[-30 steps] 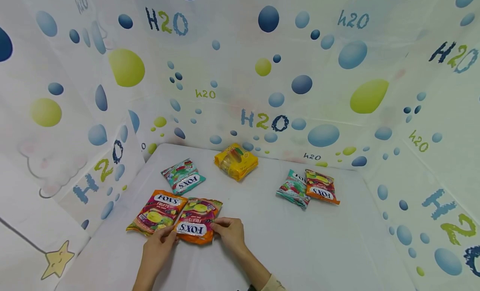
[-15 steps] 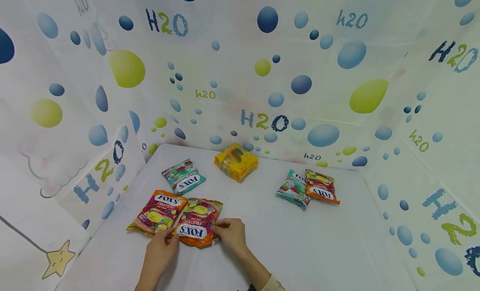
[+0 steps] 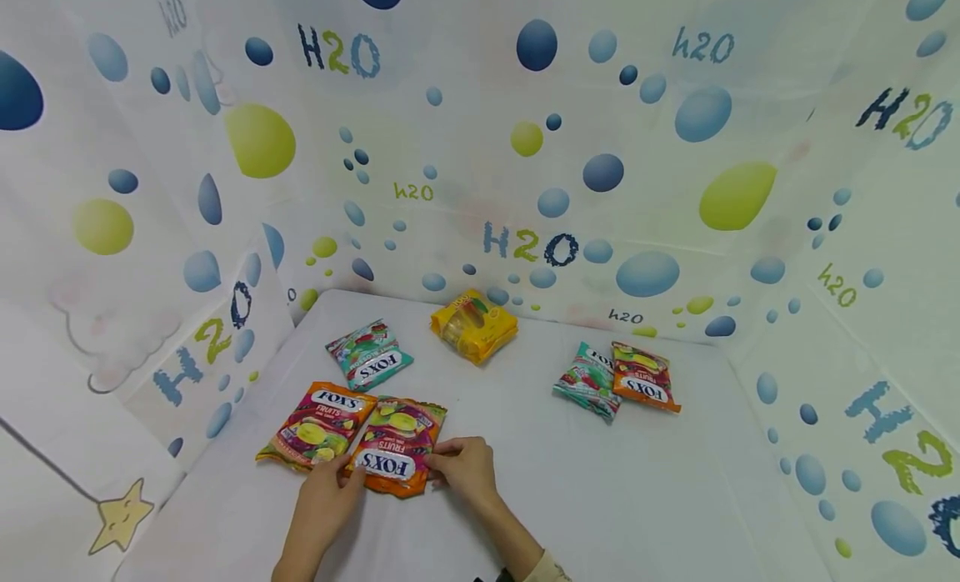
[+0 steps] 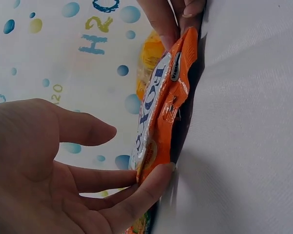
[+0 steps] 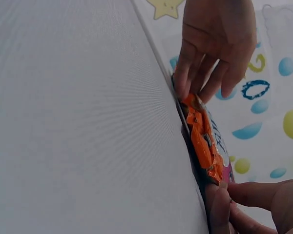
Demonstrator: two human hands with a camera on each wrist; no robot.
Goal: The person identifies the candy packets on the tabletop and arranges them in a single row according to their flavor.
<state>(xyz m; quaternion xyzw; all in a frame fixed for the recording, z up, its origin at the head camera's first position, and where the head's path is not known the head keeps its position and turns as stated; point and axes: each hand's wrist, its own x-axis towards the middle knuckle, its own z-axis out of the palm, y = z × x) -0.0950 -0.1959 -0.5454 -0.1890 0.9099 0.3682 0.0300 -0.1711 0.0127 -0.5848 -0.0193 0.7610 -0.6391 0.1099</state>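
An orange and magenta Fox's Fruits candy bag (image 3: 392, 447) lies on the white table, its logo upside down in the head view. At its right edge my right hand (image 3: 467, 469) pinches it between thumb and fingers, seen also in the right wrist view. My left hand (image 4: 63, 165) touches the bag's near left corner with fairly straight fingers, its thumb standing off the packet. Close on the left lies a second Fox's Fruits bag (image 3: 318, 423), logo upright, turned at an angle; the left fingertips are near its lower edge.
Behind these lies a teal Fox's bag (image 3: 369, 354). A yellow packet (image 3: 474, 325) lies near the back wall. On the right, another teal bag (image 3: 589, 382) and a small orange Fox's bag (image 3: 645, 375) sit side by side. Patterned sheets (image 3: 465, 132) enclose the table.
The held candy bag has turned slightly and shifted a little toward me. My left thumb has come off its front, and the left hand has moved slightly right.
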